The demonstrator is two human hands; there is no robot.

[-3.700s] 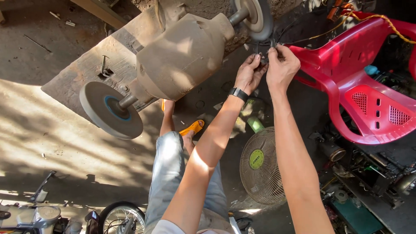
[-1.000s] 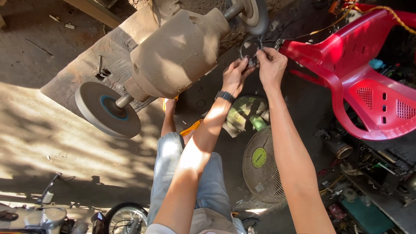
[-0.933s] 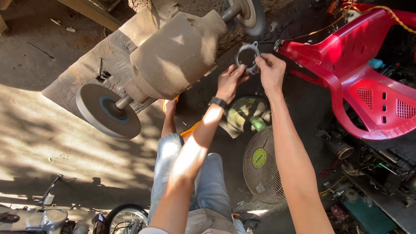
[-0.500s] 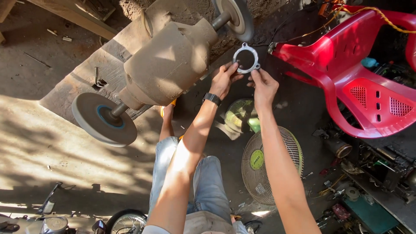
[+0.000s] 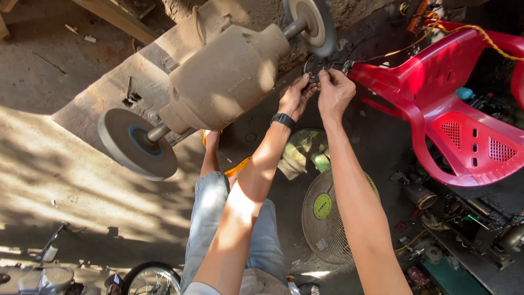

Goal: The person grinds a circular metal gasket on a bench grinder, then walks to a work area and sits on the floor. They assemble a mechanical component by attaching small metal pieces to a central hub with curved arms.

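Both hands, left hand (image 5: 295,98) and right hand (image 5: 334,94), pinch closed on the dark metal ring (image 5: 319,68), now raised back beside the grinder's wheel (image 5: 314,24), ready for grinding.

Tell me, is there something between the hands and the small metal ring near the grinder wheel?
Nothing visible is between them. Both the left hand and the right hand already touch the metal ring, holding it with the fingertips. The ring is just below the grinder wheel, and the red chair stands to the side.
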